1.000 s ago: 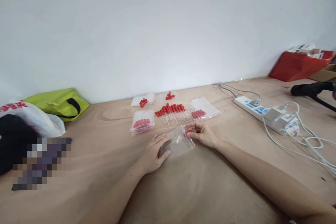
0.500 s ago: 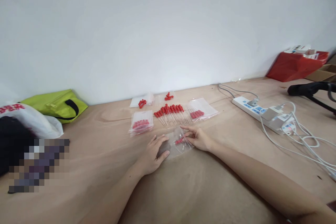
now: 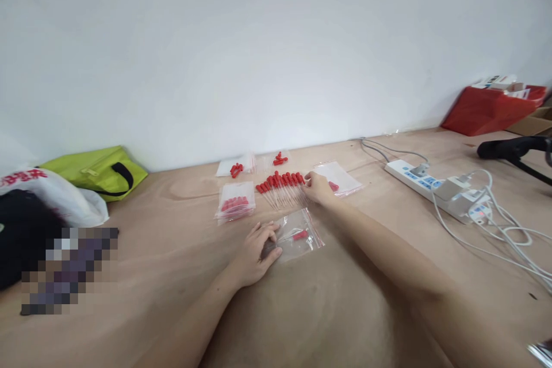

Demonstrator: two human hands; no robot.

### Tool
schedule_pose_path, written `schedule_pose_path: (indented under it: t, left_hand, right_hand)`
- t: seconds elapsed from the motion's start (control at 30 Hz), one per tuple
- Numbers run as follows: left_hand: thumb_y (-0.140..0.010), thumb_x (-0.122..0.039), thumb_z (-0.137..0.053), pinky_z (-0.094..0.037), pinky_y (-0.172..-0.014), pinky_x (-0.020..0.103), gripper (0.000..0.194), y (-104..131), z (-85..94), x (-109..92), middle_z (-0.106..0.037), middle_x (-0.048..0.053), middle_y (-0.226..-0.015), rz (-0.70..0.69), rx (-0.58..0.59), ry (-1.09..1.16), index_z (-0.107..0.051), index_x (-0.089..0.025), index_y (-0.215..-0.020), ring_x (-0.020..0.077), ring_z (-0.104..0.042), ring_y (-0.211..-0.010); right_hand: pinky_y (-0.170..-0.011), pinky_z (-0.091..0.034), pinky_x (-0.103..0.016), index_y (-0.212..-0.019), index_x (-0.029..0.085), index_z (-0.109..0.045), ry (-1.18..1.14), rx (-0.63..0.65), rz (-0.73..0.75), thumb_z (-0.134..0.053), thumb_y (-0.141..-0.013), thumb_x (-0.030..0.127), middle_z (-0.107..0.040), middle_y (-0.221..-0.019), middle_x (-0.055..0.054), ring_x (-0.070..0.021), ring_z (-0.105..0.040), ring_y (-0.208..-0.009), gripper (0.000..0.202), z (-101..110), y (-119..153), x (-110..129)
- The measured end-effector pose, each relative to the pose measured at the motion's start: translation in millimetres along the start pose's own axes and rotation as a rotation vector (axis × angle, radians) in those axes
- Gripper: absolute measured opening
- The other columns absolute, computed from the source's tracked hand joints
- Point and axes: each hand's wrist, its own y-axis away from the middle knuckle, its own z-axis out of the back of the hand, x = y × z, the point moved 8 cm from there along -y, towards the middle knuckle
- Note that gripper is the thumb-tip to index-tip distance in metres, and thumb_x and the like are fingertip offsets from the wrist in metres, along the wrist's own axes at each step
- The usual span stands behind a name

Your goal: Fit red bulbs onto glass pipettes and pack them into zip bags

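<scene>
A clear zip bag [image 3: 293, 248] lies flat in front of me with a red-tipped piece [image 3: 299, 234] inside it. My left hand [image 3: 257, 250] rests on the bag's left edge, thumb and fingers apart. Farther back, a fan of wooden sticks with red tips [image 3: 280, 180] is spread side by side. At the right end of this row is my right hand [image 3: 319, 188], thumb and finger pinched on a red-tipped stick. Stacked bags with red pieces [image 3: 235, 205] are left of the fan. Another bag stack [image 3: 342, 178] is partly hidden behind my right hand.
Two small heaps of red pieces [image 3: 236, 170] sit on bags near the wall. To the right are a power strip [image 3: 414, 177] with chargers and loose white cables [image 3: 509, 241]. A lime-green bag [image 3: 95, 169] and a red bag [image 3: 487, 110] stand by the wall.
My right hand has left the zip bag and moved away to the right end of the fanned sticks. A red-tipped piece stays in the bag. My left hand stays on the bag.
</scene>
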Motion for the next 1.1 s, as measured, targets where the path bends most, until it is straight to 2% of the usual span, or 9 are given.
schedule_pose_path:
  t: [0.2, 0.3, 0.4, 0.5, 0.67, 0.83, 0.93, 1.03, 1.1]
  left_hand:
    - [-0.080, -0.027, -0.050, -0.024, -0.104, 0.046, 0.009, 1.0, 0.5, -0.4, -0.053, 0.009, -0.121, -0.009, 0.010, -0.017, -0.043, -0.021, -0.080, 0.0205, -0.042, -0.120]
    - [-0.078, -0.026, -0.052, -0.025, -0.103, 0.046, 0.011, 0.9, 1.0, -0.6, -0.054, 0.009, -0.120, -0.009, 0.005, -0.022, -0.043, -0.021, -0.078, 0.0205, -0.042, -0.119]
    - [-0.077, -0.025, -0.053, -0.026, -0.103, 0.045, 0.011, 0.6, 1.6, -1.4, -0.056, 0.008, -0.117, -0.014, -0.004, -0.017, -0.043, -0.021, -0.075, 0.0201, -0.043, -0.119]
    - [-0.077, -0.024, -0.053, -0.026, -0.103, 0.045, 0.013, 0.4, 1.3, -0.5, -0.056, 0.009, -0.118, -0.010, -0.009, -0.011, -0.042, -0.020, -0.072, 0.0204, -0.042, -0.119]
    - [-0.078, -0.026, -0.052, -0.024, -0.103, 0.046, 0.016, 0.0, 0.1, 0.7, -0.054, 0.010, -0.119, -0.013, -0.004, -0.012, -0.039, -0.021, -0.070, 0.0210, -0.042, -0.119]
    - [-0.078, -0.028, -0.051, -0.024, -0.103, 0.048, 0.011, -0.9, -0.1, 0.0, -0.053, 0.009, -0.121, -0.011, 0.016, -0.039, -0.043, -0.020, -0.079, 0.0227, -0.042, -0.118]
    - [-0.078, -0.029, -0.051, -0.023, -0.104, 0.049, 0.024, -0.6, -0.1, 0.4, -0.052, 0.009, -0.122, -0.008, 0.017, -0.048, -0.044, -0.020, -0.099, 0.0229, -0.043, -0.118]
    - [-0.078, -0.030, -0.051, -0.022, -0.105, 0.048, 0.041, 0.3, -0.5, 1.7, -0.050, 0.008, -0.123, -0.009, 0.009, -0.058, -0.038, -0.020, -0.116, 0.0229, -0.043, -0.117]
    - [-0.079, -0.030, -0.050, -0.022, -0.105, 0.048, 0.044, 0.8, -1.0, 2.6, -0.049, 0.008, -0.124, -0.010, 0.008, -0.063, -0.036, -0.021, -0.119, 0.0231, -0.043, -0.117]
  right_hand:
    - [-0.068, -0.042, -0.025, -0.099, 0.010, -0.056, -0.001, 0.029, -0.106, -0.057, -0.066, 0.013, -0.063, -0.090, -0.014, -0.0233, -0.059, -0.086, 0.033, -11.1, -12.0, 7.2]
    - [-0.064, -0.042, -0.025, -0.103, 0.009, -0.053, -0.025, 0.038, -0.128, -0.057, -0.068, 0.015, -0.063, -0.089, -0.014, -0.0230, -0.060, -0.082, 0.036, -8.7, -10.7, 5.4]
    - [-0.063, -0.043, -0.025, -0.114, 0.008, -0.043, -0.067, 0.039, -0.123, -0.055, -0.072, 0.020, -0.064, -0.085, -0.011, -0.0201, -0.060, -0.076, 0.045, -0.6, -5.0, -3.1]
    - [-0.061, -0.043, -0.024, -0.126, 0.008, -0.027, -0.251, 0.058, -0.072, -0.051, -0.075, 0.021, -0.061, -0.071, -0.003, -0.0157, -0.058, -0.066, 0.058, 5.3, 9.3, -15.8]
    - [-0.041, -0.039, -0.022, -0.129, 0.018, -0.009, -0.779, 0.079, -0.019, -0.045, -0.074, 0.025, -0.045, -0.061, 0.009, -0.0090, -0.046, -0.039, 0.067, 3.4, 51.6, -33.7]
    - [-0.044, -0.046, -0.023, -0.119, 0.026, -0.018, -1.056, -0.017, -0.026, -0.054, -0.069, 0.034, -0.045, -0.065, 0.010, -0.0085, -0.051, -0.045, 0.062, 0.6, 79.6, -32.9]
    - [-0.048, -0.048, -0.026, -0.109, 0.025, -0.024, -1.158, -0.048, -0.054, -0.055, -0.070, 0.041, -0.048, -0.063, 0.010, -0.0098, -0.054, -0.047, 0.053, -2.8, 85.5, -27.8]
    - [-0.051, -0.049, -0.027, -0.100, 0.025, -0.030, -1.225, -0.003, -0.103, -0.054, -0.070, 0.048, -0.051, -0.061, 0.009, -0.0108, -0.056, -0.049, 0.045, -10.9, 89.9, -24.0]
    - [-0.052, -0.049, -0.027, -0.092, 0.023, -0.036, -1.221, 0.057, -0.115, -0.056, -0.067, 0.050, -0.052, -0.062, 0.007, -0.0104, -0.056, -0.051, 0.042, -16.1, 92.7, -21.5]
